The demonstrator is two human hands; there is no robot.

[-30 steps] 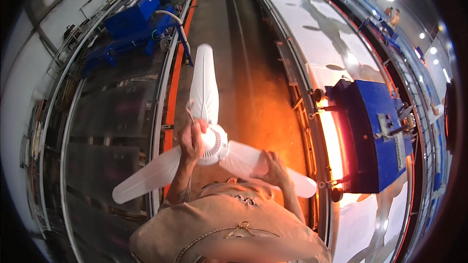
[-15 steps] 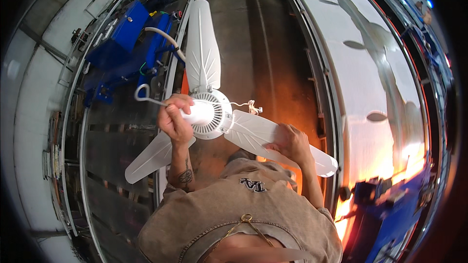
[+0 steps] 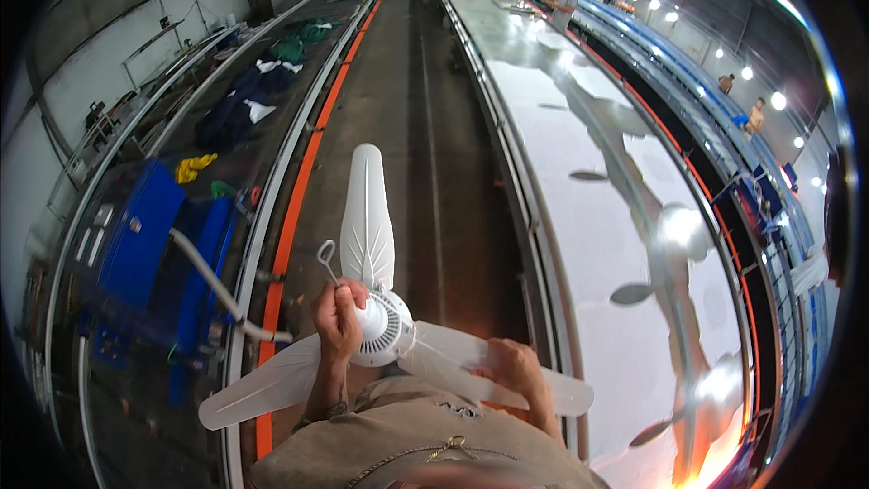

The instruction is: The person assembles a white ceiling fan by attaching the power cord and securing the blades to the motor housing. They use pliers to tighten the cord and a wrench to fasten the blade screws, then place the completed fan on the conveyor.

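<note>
A white ceiling fan with three blades [image 3: 368,226] is held in front of my body. My left hand [image 3: 339,319] is closed round the narrow stem end beside the vented motor housing [image 3: 384,330]. From the top of this fist sticks a metal hook with a looped end [image 3: 327,254]. My right hand [image 3: 512,368] grips the right blade, its fingers over the near side and partly smeared. One blade points ahead along the aisle; another reaches to the lower left, passing behind my left forearm.
A long table with white sheets [image 3: 579,217] runs along the right. At left, a dark table carries a blue machine [image 3: 136,226] with a pale hose [image 3: 217,285], yellow cloth [image 3: 194,167] and dark cloth [image 3: 237,109]. The aisle floor [image 3: 416,127] stretches ahead. People are far off at right.
My view has tilted up, showing more of the aisle and far room. The fan and both hands now sit lower in the picture, with both grips kept.
</note>
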